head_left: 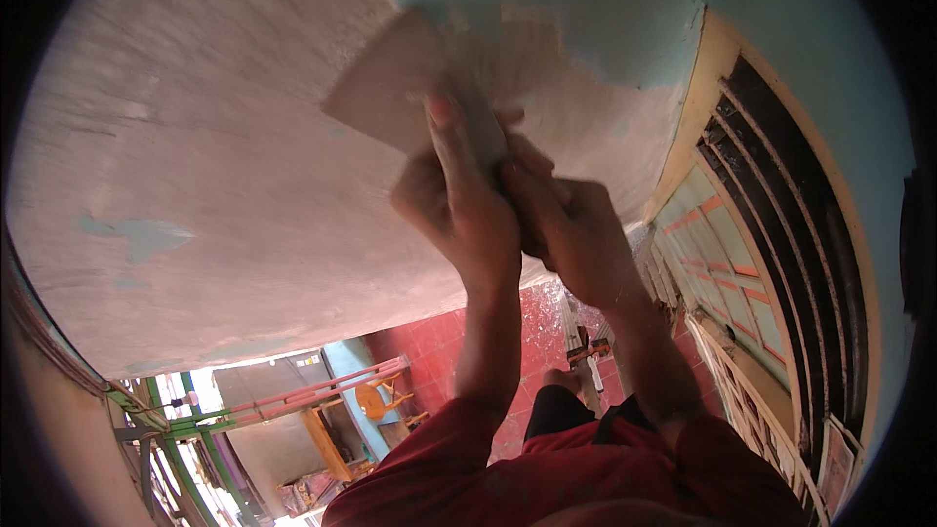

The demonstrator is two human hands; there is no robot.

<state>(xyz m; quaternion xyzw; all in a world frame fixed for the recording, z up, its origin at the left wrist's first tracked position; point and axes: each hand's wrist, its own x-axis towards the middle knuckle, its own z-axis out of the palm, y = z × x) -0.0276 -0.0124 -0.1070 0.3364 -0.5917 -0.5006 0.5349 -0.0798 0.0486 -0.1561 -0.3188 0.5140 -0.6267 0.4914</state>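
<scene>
Both my hands are raised to the wall (pixel 244 166) and closed together on a wide flat scraper (pixel 386 83), blurred by motion. My left hand (pixel 468 210) grips it with the thumb laid up along the blade. Just to the right, my right hand (pixel 581 224) wraps round the lower part, where the handle is hidden by fingers. The blade lies near or against the wall; I cannot tell if it touches. Around it the surface is bare pinkish grey, bordered above by teal paint (pixel 615 10). A small teal patch (pixel 146 236) remains at the left.
A barred window opening (pixel 781 195) in a cream frame stands to the right. Red floor tiles (pixel 429 332) lie below, with pale flakes (pixel 551 317) scattered near my feet. An orange chair (pixel 376 400) and a green frame (pixel 185 429) are at the lower left.
</scene>
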